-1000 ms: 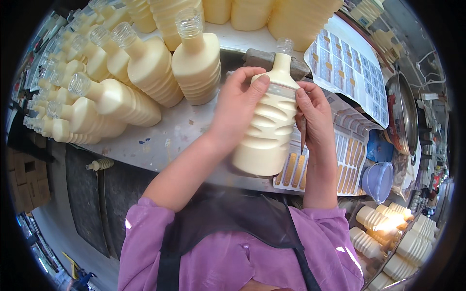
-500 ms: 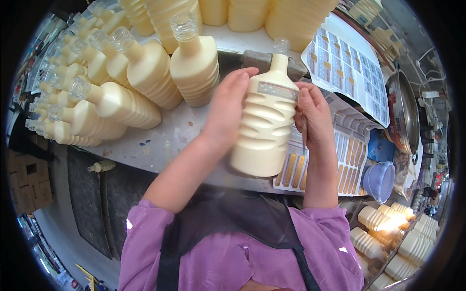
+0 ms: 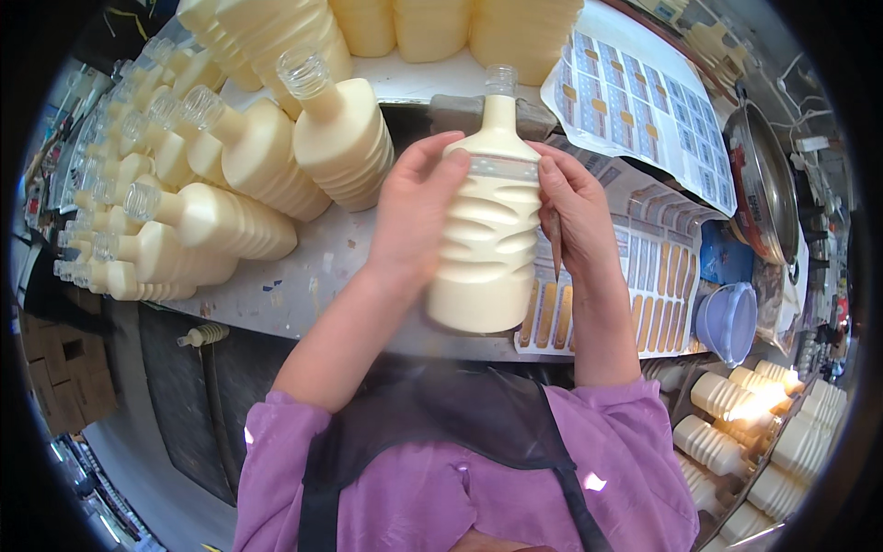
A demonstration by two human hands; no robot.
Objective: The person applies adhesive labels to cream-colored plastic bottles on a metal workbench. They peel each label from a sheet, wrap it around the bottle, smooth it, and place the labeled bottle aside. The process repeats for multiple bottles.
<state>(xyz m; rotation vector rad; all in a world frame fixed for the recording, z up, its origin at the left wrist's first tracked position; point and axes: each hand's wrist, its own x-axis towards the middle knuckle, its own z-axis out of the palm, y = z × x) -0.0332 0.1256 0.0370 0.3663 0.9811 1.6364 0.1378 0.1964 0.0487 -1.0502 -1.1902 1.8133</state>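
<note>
Between my two hands stands a cream plastic bottle with wavy ridges and a clear threaded neck, nearly upright. A grey patterned label strip lies across its shoulder. My left hand is closed round the bottle's left side, its thumb at the strip's left end. On the other side, my right hand grips the bottle's edge, thumb at the strip's right end. A thin brown pointed tool hangs down from the right fingers; its kind cannot be told. Some fingertips are hidden.
Many similar cream bottles crowd the table's left, and larger containers stand behind. Label sheets lie at right, beside a blue-grey bucket and a metal pan. A dark block sits behind the held bottle.
The bottle has shifted slightly left and stands straighter. My left thumb has come round onto its front, and my right thumb now presses beside the label strip.
</note>
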